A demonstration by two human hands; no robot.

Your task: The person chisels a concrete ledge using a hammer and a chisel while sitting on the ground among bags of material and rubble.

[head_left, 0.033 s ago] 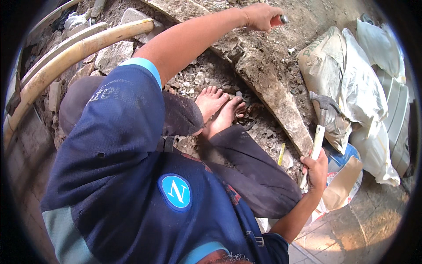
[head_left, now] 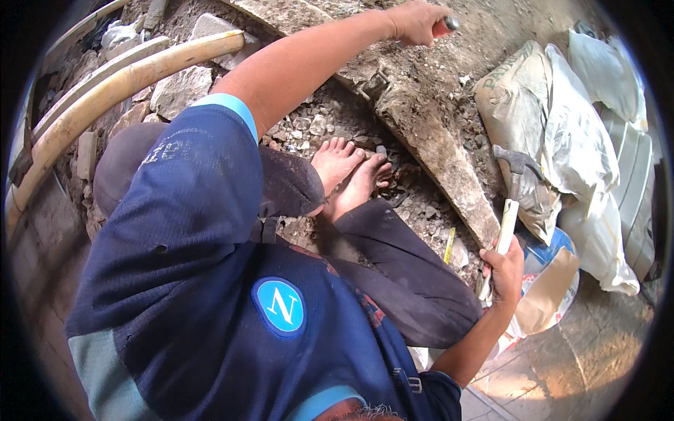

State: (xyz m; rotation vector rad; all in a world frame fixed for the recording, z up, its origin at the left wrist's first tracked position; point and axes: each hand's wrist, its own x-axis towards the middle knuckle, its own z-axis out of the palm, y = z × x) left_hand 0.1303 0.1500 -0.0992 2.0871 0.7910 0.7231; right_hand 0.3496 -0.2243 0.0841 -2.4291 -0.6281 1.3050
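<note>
At the top, my left hand [head_left: 420, 22] is closed around a red-handled tool [head_left: 445, 28] with a rounded metal end. The rest of that tool is hidden by the hand. It is held over dirt beyond a long concrete beam [head_left: 435, 151]. Lower right, my right hand [head_left: 504, 270] grips a claw hammer [head_left: 509, 217] by its pale handle. The hammer's dark metal head points up and away, in front of a beige sack [head_left: 516, 105]. My right hand is close to the beam's near end.
White sacks [head_left: 583, 133] stand along the right, with a torn paper bag [head_left: 551, 295] nearer. A yellow strip [head_left: 449, 245] lies in the gravel beside the beam. Bare feet [head_left: 347, 172] rest on rubble. A curved bamboo pole [head_left: 140, 70] and broken stones [head_left: 181, 91] are at left.
My left hand has risen very slightly with the red-handled tool in it. The right hand and hammer stay where they were.
</note>
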